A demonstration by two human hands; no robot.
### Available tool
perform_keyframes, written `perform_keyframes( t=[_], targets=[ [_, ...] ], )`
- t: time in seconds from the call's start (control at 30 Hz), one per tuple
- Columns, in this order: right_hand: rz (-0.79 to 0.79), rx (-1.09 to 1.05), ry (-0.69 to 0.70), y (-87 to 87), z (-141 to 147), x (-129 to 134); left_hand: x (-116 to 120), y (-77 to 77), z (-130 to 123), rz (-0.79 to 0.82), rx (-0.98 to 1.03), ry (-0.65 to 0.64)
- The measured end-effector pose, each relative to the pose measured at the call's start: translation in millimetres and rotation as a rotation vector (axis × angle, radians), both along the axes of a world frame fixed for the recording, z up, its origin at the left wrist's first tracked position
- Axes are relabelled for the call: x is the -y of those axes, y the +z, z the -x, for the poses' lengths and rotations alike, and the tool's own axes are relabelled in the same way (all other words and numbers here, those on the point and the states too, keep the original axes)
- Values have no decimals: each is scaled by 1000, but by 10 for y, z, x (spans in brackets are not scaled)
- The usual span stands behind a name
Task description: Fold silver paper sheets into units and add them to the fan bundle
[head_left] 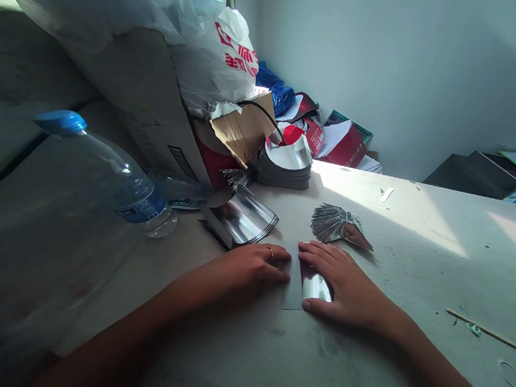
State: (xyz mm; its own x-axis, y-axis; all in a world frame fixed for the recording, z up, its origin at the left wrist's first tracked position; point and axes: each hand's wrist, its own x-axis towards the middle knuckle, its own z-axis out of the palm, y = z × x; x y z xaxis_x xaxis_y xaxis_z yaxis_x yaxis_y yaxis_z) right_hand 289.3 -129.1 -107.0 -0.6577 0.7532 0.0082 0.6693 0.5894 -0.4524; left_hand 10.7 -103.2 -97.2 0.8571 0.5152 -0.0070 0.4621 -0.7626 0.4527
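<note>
Left hand lies flat on the tabletop, fingers together and reaching right, fingertips against the left side of a folded paper sheet, grey on the back, mirror-silver on the show side. Right hand rests on the sheet's right part, fingers over its top edge, thumb near the bottom edge. Both hands are spread flat on it, neither pinching nor lifting, so it stays on the table between them. A ring sits on one left finger. Just above the right fingers lies a fan-shaped folded silver piece, pleated at one end. Up left of the left hand, near it, sits a curved silver paper piece, and farther back a stack of curved silver pieces. A clear plastic water bottle with a blue cap lies on its side at left. A wooden skewer lies on the pale table at right. Behind are a cardboard box and a white plastic bag
</note>
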Motion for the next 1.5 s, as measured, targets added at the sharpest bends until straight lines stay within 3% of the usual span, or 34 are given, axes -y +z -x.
perform_keyframes(
  t=[0.57, 1.5],
  targets=[
    [34, 15, -14, 14, 33, 17, 37, 32, 5, -71, 36, -39],
    [-19, 28, -43, 3, 115, 76, 87, 152, -15, -18, -11, -20]
  ],
)
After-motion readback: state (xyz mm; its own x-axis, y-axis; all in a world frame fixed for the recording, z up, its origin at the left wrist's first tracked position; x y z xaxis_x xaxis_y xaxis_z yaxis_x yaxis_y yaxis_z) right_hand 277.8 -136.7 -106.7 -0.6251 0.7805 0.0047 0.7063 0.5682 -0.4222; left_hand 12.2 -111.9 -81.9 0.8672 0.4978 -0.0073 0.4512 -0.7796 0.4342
